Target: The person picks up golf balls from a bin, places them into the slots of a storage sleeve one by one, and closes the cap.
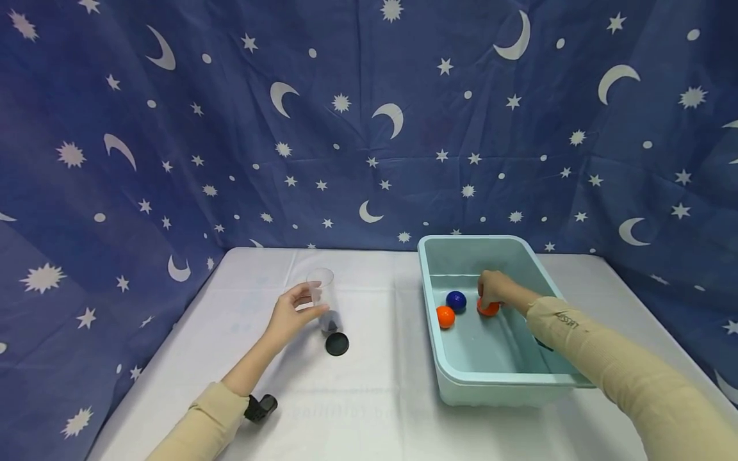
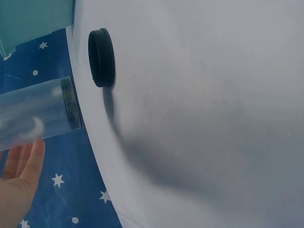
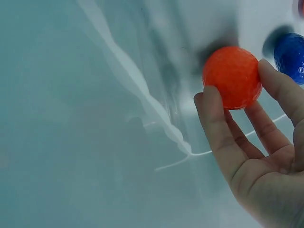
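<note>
The step in hand seems to be the picking of an orange ball [image 3: 232,76] from the bin [image 1: 490,392], and I think the next move calls for a firm lift, high enough to clear the bin's edge. This ball sits between the thumb and fingertips of the right hand [image 1: 497,287], which pinches it near the bin's middle, while the left hand [image 1: 286,318] grips the tube [image 1: 325,298] over the tabletop [image 1: 363,384], well apart from the bin's left edge.

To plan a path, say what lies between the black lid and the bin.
In the head view, only bare white tablecloth separates the black lid from the bin.
</note>
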Tool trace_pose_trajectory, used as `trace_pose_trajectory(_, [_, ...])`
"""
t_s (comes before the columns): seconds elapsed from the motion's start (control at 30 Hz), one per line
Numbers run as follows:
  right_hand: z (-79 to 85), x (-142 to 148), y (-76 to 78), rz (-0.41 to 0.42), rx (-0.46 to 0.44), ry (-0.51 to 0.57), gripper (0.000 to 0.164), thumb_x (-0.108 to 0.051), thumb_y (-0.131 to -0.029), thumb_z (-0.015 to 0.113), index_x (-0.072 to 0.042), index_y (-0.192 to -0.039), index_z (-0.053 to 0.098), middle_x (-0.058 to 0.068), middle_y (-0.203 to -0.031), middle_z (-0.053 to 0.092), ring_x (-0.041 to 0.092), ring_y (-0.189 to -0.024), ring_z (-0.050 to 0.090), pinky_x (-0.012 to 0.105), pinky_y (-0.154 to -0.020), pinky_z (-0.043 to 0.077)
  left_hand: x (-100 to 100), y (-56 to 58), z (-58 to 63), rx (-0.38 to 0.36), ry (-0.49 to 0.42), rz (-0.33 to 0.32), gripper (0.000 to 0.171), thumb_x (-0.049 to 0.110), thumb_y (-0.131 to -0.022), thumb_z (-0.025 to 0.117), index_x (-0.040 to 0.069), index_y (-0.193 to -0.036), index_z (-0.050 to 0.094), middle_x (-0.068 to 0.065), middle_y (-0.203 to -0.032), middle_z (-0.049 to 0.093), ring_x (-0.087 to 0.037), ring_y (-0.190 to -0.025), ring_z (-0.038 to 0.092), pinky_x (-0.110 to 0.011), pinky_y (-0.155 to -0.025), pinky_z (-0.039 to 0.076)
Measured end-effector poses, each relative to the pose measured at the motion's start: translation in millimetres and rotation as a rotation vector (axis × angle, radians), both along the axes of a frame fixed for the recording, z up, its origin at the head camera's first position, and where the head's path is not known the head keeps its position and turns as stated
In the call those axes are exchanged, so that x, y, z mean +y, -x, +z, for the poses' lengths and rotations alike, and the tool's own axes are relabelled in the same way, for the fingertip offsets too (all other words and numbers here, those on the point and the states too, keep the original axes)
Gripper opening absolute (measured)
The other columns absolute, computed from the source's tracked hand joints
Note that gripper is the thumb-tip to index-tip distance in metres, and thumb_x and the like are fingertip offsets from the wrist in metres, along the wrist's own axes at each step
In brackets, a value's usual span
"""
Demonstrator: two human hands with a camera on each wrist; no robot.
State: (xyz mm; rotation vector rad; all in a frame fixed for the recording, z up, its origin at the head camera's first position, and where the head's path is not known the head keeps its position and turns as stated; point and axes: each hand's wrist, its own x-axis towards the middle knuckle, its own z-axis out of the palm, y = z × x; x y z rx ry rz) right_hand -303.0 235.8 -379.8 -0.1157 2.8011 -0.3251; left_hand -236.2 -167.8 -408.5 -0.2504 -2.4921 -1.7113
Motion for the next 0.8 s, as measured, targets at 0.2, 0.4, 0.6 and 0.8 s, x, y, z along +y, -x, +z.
trace_pose_trajectory(0.2, [-4.2,1.2,0.1,0.006,-0.008,0.002,0.018,0.003,-0.068,0.072,0.004,-0.084,0.064,0.015,-0.081,0.059,0.021,-0.066,0.056,0.034,-0.059,0.058,7.1,-1.4,-1.5,0.019,-0.010,-0.016,0.050,0.006,-0.079,0.074,-0.001,-0.125,0.056,-0.023,-0.114,0.063,-0.036,-0.106,0.061,-0.013,-0.076,0.051])
trace_pose_trajectory(0.4, [-1.8,2.7,-3.2,0.015,0.009,0.016,0.020,0.004,-0.067,0.070,0.006,-0.086,0.064,0.016,-0.081,0.059,0.021,-0.067,0.054,0.027,-0.054,0.052,17.9,-0.5,0.9,0.003,-0.034,-0.044,0.051,0.007,-0.080,0.074,0.001,-0.127,0.055,-0.023,-0.116,0.061,-0.035,-0.108,0.060,-0.020,-0.081,0.054])
trace_pose_trajectory(0.6, [0.1,3.5,1.6,0.059,0.064,0.021,0.023,0.003,-0.064,0.072,0.007,-0.086,0.066,0.015,-0.080,0.063,0.019,-0.062,0.055,0.023,-0.049,0.048,25.2,1.4,3.6,0.008,-0.039,-0.076,0.052,0.006,-0.079,0.074,0.001,-0.128,0.055,-0.025,-0.118,0.060,-0.036,-0.109,0.060,-0.026,-0.081,0.056])
trace_pose_trajectory(0.8, [5.7,1.8,6.8,0.070,0.094,0.026,0.023,0.000,-0.065,0.073,0.006,-0.086,0.066,0.016,-0.081,0.064,0.020,-0.063,0.056,0.023,-0.051,0.049,31.5,2.7,7.3,0.018,-0.045,-0.086,0.052,0.005,-0.079,0.074,0.001,-0.127,0.056,-0.024,-0.117,0.060,-0.037,-0.109,0.060,-0.028,-0.082,0.057])
